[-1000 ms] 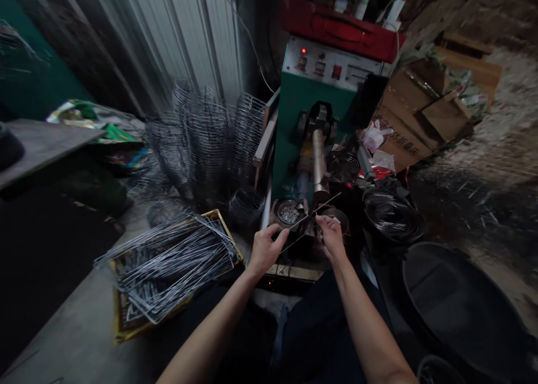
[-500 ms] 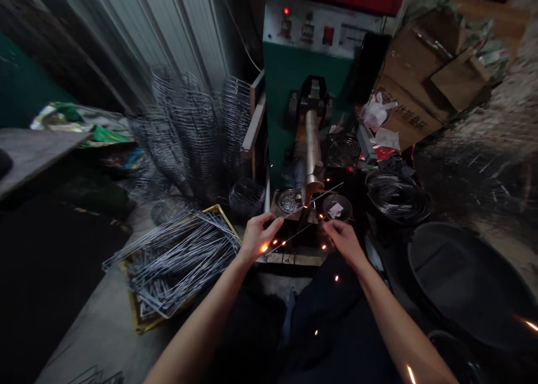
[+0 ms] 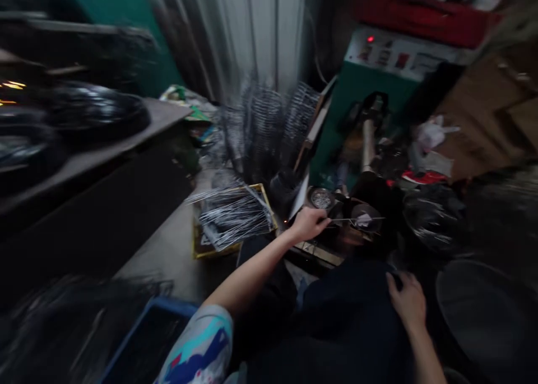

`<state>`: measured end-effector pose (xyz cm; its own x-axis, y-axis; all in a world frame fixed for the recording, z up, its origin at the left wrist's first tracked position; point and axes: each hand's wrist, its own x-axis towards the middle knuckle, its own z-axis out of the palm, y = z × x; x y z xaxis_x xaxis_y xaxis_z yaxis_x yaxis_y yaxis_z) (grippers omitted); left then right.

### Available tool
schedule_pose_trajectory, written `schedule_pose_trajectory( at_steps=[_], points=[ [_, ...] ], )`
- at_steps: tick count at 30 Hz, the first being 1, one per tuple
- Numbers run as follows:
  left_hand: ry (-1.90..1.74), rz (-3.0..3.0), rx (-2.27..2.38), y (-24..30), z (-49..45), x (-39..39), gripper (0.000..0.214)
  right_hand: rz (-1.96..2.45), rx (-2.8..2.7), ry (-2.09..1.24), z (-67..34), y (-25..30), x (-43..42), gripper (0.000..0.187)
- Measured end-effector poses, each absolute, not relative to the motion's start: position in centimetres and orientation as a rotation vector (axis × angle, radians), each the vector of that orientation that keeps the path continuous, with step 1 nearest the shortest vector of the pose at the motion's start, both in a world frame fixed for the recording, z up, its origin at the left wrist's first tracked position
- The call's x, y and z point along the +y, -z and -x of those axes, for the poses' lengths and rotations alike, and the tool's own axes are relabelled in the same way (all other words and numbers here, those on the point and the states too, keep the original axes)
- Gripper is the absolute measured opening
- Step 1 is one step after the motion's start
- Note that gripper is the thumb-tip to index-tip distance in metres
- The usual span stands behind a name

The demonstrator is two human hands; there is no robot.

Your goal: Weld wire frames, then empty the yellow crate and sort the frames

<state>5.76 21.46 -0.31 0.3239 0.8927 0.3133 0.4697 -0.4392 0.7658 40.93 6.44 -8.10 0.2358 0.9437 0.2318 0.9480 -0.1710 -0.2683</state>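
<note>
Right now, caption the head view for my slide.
Left hand holds a thin wire before the green machine; right hand rests on the lap.

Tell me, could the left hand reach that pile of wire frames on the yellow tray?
Probably yes: the pile of wire frames lies close beside the left hand, with nothing visible between them. That hand is pinching a thin wire, though, so it is not free.

The person's left hand (image 3: pixel 309 222) pinches a thin wire (image 3: pixel 355 220) in front of the green machine (image 3: pixel 351 95). The right hand (image 3: pixel 406 302) rests flat on the dark-clad lap (image 3: pixel 340 317). A bundle of wire pieces (image 3: pixel 233 216) lies left of the machine, blurred.
</note>
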Motion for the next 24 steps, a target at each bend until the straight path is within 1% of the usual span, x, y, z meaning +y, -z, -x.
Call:
schedule_pose_trajectory(
  at_steps=[3, 8, 10, 13, 16, 18, 21, 24],
  points=[
    [-1.001, -2.051, 1.317, -0.2, -2.1, 19.2, 0.026, 2.231, -1.744, 0.025, -41.4, 7.9, 6.6, 0.06],
    [-1.201, -1.697, 1.445, -2.7, 7.6, 15.1, 0.032, 2.341, -1.69, 0.013, -42.3, 8.0, 6.0, 0.06],
    [-1.346, -1.489, 1.481, -3.0, 10.9, 13.9, 0.033, 2.374, -1.655, 0.004, -42.6, 8.2, 5.8, 0.061],
    [-1.705, -1.074, 1.373, -2.4, 15.0, 13.0, 0.029, 2.417, -1.639, -0.031, -42.9, 8.3, 5.8, 0.065],
    [-2.03, -0.759, 1.212, -1.0, 18.4, 12.9, 0.027, 2.421, -1.656, -0.063, -43.1, 8.4, 6.2, 0.066],
    [-2.145, -0.56, 1.187, 0.4, 20.5, 13.3, 0.027, 2.423, -1.666, -0.082, -43.2, 8.4, 6.7, 0.066],
    [-2.142, -0.187, 1.273, 3.9, 22.6, 14.4, 0.029, 2.451, -1.691, -0.132, -43.2, 8.7, 7.6, 0.068],
    [-2.057, -0.018, 1.404, 8.6, 23.1, 15.6, 0.035, 2.462, -1.713, -0.139, -42.9, 9.2, 8.5, 0.07]
  ],
)
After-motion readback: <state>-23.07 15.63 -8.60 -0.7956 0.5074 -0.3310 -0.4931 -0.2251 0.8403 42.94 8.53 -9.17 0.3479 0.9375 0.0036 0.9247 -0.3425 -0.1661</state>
